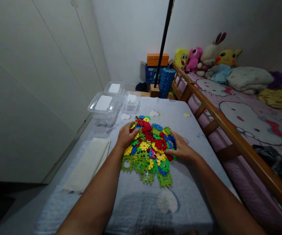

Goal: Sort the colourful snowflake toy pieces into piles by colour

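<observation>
A heap of plastic building pieces (pixel 144 146) in red, yellow, green and blue lies mid-table. Many are notched discs; several green square frames (pixel 164 179) spread along its near edge. At the heap's left side rests my left hand (pixel 126 134), fingers apart and curved around the pieces, thumb on top. My right hand (pixel 180 147) cups the opposite side the same way, its thumb lying over the discs. Both hands touch the heap, and neither is closed on a single piece. Some fingertips are hidden behind the pieces.
Clear lidded plastic boxes (pixel 104 106) with white labels stand at the table's back left. A folded cream cloth (pixel 89 164) lies left of my left arm. Along the right runs a wooden bed rail (pixel 219 122). A black pole (pixel 164 42) rises behind the table.
</observation>
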The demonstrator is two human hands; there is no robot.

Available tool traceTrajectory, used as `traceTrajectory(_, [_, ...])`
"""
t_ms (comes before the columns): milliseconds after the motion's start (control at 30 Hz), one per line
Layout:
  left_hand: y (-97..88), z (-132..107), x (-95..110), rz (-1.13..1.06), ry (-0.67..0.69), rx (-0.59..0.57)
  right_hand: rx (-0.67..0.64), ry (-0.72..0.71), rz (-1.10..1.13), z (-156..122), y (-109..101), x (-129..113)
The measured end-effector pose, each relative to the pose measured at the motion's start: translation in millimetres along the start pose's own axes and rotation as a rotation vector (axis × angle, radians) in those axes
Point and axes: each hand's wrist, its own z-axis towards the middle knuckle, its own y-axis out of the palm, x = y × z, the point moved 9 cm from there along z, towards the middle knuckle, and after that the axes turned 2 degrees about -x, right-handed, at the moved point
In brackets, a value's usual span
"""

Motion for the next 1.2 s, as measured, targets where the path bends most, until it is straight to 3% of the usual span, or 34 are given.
traceTrajectory(200, [-0.3,1,1,-0.008,0.001,-0.006,0.037,-0.098,0.081,16,27,-43])
traceTrajectory(400, [1.1,2,1,-0.032,-0.006,-0.009,0.075,-0.164,0.144,21,17,-69])
traceTrajectory(567, [2.0,2,-1,-0.058,-0.017,-0.009,0.053,-0.231,-0.016,-24,10,-74])
traceTrajectory(733, [1.7,3,-6,-0.069,-0.039,-0.002,-0.031,-0.302,-0.149,-82,36,-83])
traceTrajectory(833, [0.8,3,-8,-0.085,-0.053,0.008,-0.040,-0.329,-0.192,-94,48,-88])
traceTrajectory(967, [0.8,3,-10,-0.131,-0.065,0.019,0.017,-0.350,-0.216,-80,49,-90])
traceTrajectory(1200, [3.2,5,-14,-0.203,-0.091,0.028,0.112,-0.317,-0.188,-20,40,-86])
